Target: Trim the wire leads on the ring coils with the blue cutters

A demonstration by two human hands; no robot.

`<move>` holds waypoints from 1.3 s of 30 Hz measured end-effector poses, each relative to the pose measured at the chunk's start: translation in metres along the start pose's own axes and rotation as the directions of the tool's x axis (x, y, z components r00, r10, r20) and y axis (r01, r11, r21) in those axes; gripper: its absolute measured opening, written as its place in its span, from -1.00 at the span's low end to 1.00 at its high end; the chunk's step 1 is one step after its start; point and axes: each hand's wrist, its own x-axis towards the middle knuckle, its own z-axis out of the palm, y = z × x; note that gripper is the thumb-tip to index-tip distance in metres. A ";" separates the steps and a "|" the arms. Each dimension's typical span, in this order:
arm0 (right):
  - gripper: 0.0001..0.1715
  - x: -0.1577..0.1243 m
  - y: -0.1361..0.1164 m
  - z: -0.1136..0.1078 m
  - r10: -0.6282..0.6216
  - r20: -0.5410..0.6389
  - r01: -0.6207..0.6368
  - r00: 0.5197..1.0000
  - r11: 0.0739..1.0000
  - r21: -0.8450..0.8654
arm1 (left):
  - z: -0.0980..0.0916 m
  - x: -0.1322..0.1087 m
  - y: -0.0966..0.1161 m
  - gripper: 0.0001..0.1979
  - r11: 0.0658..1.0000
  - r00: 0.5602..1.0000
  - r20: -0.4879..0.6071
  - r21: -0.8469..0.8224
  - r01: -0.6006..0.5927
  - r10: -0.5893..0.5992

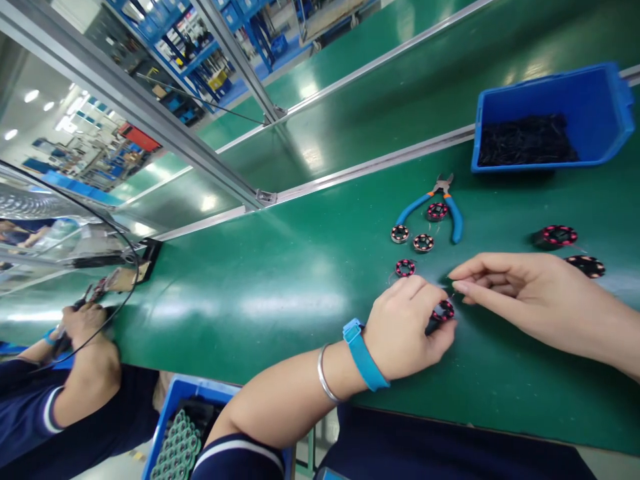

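My left hand (407, 327), with a blue wrist strap and a silver bangle, grips a small motor stator (443, 310) with a black core and pink-red windings. Just to its right, my right hand (520, 293) has thumb and index finger pinched on a thin wire that runs from this stator. Above the left hand lie more stators: one with pink windings (405, 268), two with copper-coloured ones, and one pink (437, 212) between the handles of blue-handled cutting pliers (457, 220). Beyond my right hand are a taller pink-wound stator (559, 235) and a copper-wound one (586, 266).
A blue bin (550, 163) of black pieces stands at the back right. Metal frame rails (360, 177) cross behind the green table (270, 287). Below its front edge is a blue crate (170, 407) with greenish round parts. At left, a co-worker's hands (85, 323) handle something.
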 end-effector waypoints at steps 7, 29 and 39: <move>0.03 0.001 0.000 0.000 0.023 0.005 -0.023 1.000 1.000 -0.004 | -0.002 0.004 0.002 -0.81 1.000 0.998 0.052 0.004 0.023 -0.023; -0.10 -0.001 -0.003 0.003 -0.069 0.043 0.070 0.997 0.997 -0.020 | -0.004 0.006 0.003 -0.87 0.999 0.995 0.087 -0.018 0.045 -0.043; -0.64 -0.004 0.002 -0.015 -0.457 0.125 0.471 0.881 0.818 -0.331 | -0.004 0.004 0.004 -0.78 0.992 0.993 0.052 -0.065 0.105 -0.101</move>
